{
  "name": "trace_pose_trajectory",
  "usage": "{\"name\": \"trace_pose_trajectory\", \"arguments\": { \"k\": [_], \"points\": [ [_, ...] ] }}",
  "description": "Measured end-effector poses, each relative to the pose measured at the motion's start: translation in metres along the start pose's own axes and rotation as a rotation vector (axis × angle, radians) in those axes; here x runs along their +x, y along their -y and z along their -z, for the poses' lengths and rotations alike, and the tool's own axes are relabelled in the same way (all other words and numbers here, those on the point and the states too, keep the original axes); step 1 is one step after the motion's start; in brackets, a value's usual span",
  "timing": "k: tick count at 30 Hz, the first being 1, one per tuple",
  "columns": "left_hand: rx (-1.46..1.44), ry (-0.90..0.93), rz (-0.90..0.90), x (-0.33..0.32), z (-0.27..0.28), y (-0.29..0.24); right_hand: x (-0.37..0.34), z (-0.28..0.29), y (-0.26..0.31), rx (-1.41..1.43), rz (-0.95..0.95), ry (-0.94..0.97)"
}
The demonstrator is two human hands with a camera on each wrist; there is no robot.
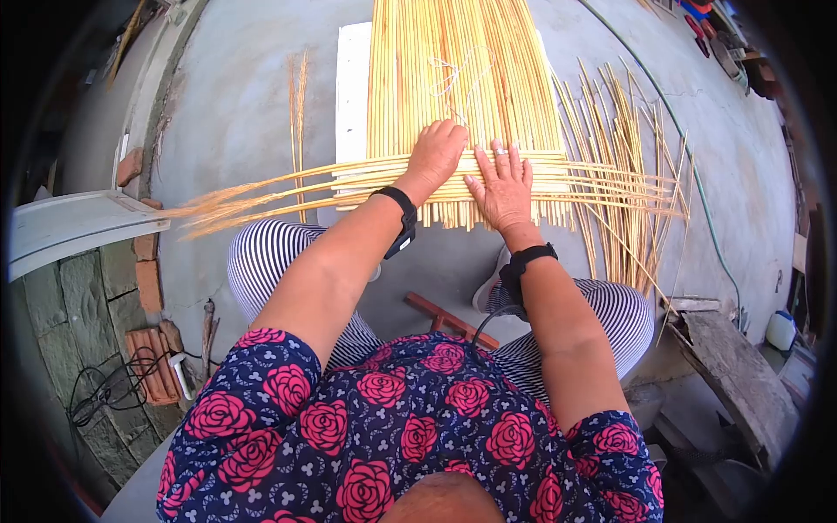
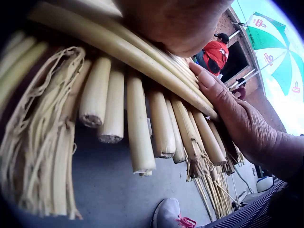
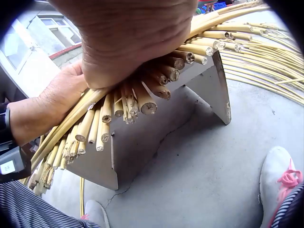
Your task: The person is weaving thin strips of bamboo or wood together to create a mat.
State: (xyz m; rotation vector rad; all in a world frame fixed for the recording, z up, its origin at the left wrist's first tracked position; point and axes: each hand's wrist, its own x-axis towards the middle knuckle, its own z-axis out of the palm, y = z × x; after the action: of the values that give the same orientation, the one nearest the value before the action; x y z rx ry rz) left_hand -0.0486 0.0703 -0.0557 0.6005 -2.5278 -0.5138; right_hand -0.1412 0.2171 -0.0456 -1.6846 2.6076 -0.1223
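Straight pale stalks lie side by side in a mat [image 1: 410, 78], their cut ends toward the person. Across these ends runs a layer of long stalks [image 1: 366, 173] with feathery tips at the left. My left hand [image 1: 434, 161] is on the crossing stalks, its fingers bent at the lower end of a white string [image 1: 447, 77]; its fingertips are hidden. Flat on the same stalks, fingers spread, lies my right hand [image 1: 504, 192], just to the right. The left wrist view has the cut ends [image 2: 137, 128] below the crossing stalks; the right wrist view shows my right palm [image 3: 133, 38] over them.
Under the mat is a white board [image 1: 351, 87]. Loose stalks [image 1: 623, 148] lie on the floor to the right, beside a green hose [image 1: 689, 144]. Two feathery stalks [image 1: 298, 131] lie at the left. Between the feet is a reddish-brown bar [image 1: 445, 318]. A person in red [image 2: 216, 54] is in the background.
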Motion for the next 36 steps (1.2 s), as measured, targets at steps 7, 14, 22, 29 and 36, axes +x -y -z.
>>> {"name": "trace_pose_trajectory", "arguments": {
  "k": [7,14,22,29,36],
  "points": [
    [0.02,-0.033,-0.018,-0.001,-0.002,-0.002,-0.006,0.005,0.005,0.026,-0.038,0.034],
    [-0.005,0.015,-0.076,0.014,0.009,0.005,-0.006,0.001,0.004,0.012,-0.036,0.01],
    [0.038,0.093,-0.044,0.013,0.024,0.002,-0.007,0.004,0.004,0.031,-0.039,0.029],
    [0.069,0.005,0.07,-0.038,0.013,-0.052,-0.007,-0.003,-0.006,0.018,-0.04,0.067],
    [0.155,0.255,0.014,-0.069,0.009,-0.065,-0.012,-0.008,-0.033,-0.036,-0.033,0.035]
  ]
}}
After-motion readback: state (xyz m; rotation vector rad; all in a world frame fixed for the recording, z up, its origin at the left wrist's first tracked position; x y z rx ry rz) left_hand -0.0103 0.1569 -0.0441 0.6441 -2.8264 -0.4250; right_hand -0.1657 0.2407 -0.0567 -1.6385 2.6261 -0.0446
